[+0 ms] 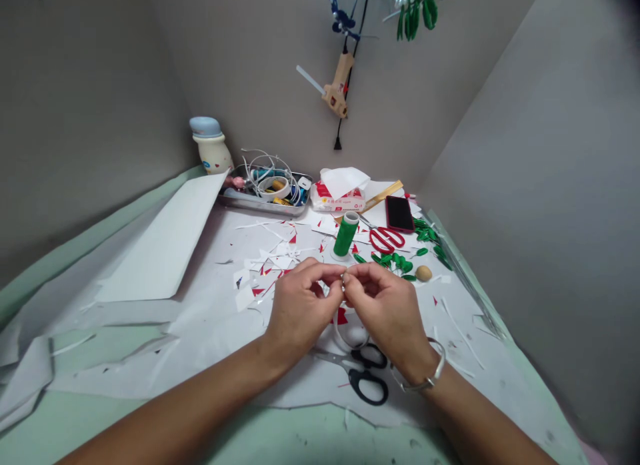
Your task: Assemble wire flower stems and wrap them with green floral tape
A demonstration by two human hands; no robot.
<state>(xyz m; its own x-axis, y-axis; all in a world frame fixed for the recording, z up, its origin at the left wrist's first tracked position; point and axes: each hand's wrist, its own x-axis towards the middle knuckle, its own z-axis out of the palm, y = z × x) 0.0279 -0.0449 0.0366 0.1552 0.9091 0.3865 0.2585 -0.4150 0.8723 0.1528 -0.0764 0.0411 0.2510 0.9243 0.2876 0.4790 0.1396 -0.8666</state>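
Left hand (300,305): curled, thumb and fingertips pinching the top of a thin white loop (336,325).
Right hand (385,311): also curled, its fingertips meeting the left's on the same loop; both hands grasp it, neither is clenched into a fist.
Loop: held just above the paper-covered table (150,358), hanging down between the wrists; probably a paper strip or coated wire, though the fingers hide the pinched part.
Right wrist: a silver bangle (425,378).
Below the hands: black-handled scissors (367,378).
Just ahead of the hands: green leaf shapes (395,259), a spool of green thread (345,235) and red-handled scissors (386,239).
Left of the hands: white paper scraps with red bits (265,271).
Far edge: a metal tray of wire and tape (265,201), a tissue pack (340,193) and a phone (399,213).
Wall: a hanging hot glue gun (337,95).
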